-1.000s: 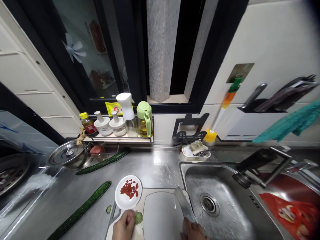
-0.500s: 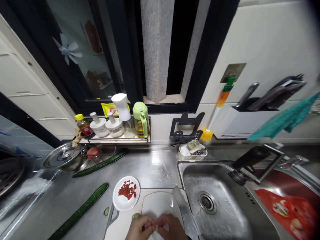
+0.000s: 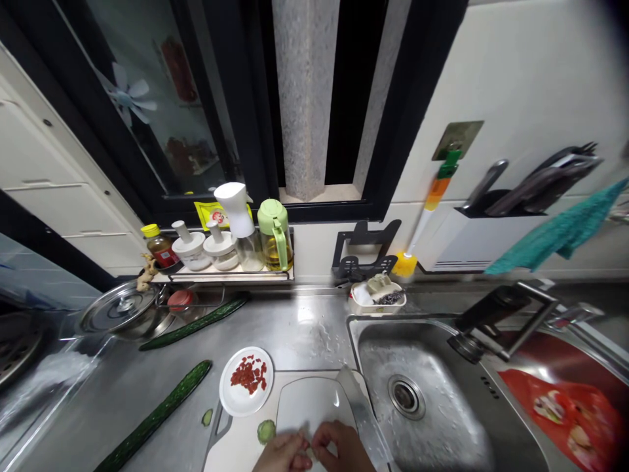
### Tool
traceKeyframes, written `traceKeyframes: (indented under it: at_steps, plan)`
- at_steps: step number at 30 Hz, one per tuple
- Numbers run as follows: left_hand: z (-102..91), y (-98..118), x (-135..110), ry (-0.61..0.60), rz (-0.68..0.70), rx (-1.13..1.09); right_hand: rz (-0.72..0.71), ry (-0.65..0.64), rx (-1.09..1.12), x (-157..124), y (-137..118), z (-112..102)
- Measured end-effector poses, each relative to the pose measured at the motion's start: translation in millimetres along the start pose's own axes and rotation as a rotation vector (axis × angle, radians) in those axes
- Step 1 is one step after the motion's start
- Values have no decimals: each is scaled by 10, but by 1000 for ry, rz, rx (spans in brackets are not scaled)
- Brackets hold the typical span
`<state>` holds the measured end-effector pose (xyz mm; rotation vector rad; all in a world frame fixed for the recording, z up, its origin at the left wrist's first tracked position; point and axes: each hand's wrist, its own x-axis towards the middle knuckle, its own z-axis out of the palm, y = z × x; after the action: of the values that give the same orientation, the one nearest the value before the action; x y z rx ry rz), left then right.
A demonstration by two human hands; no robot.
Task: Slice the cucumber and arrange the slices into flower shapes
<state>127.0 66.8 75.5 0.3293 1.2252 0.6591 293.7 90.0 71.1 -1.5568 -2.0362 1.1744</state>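
Both my hands meet at the bottom edge, fingertips pinched together over the pale oval plate (image 3: 314, 410) on the white cutting board (image 3: 230, 449). My left hand (image 3: 284, 453) and right hand (image 3: 339, 446) touch each other; whatever they pinch is too small to tell. A round green cucumber slice (image 3: 266, 431) lies just beside my left hand. The steel cleaver blade (image 3: 361, 410) rests near my right. A small white round dish (image 3: 230, 400) holds red goji berries (image 3: 248, 375).
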Motion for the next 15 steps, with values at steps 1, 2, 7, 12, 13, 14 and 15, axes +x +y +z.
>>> traceKeyframes:
  at_steps: [1, 2, 7, 12, 13, 14, 15]
  plan:
    - [31, 18, -1, -10, 2, -41, 8, -8, -7, -3, 11, 7]
    - [56, 31, 2, -11, 5, -72, 17, -9, -10, -6, 23, 17]
    - [74, 16, 98, 53, -3, -111, 95, -5, 121, 1, 70, 54]
    - [59, -1, 248, 118, 149, -41, 247, -2, 301, 78, 55, -2]
    - [61, 10, 276, 148, 201, 13, 283, -5, 333, 100, 41, -23]
    - [66, 28, 301, 179, 247, 80, 312, -4, 360, 125, 24, -43]
    - [72, 53, 322, 203, 291, 155, 330, -1, 379, 153, 7, -61]
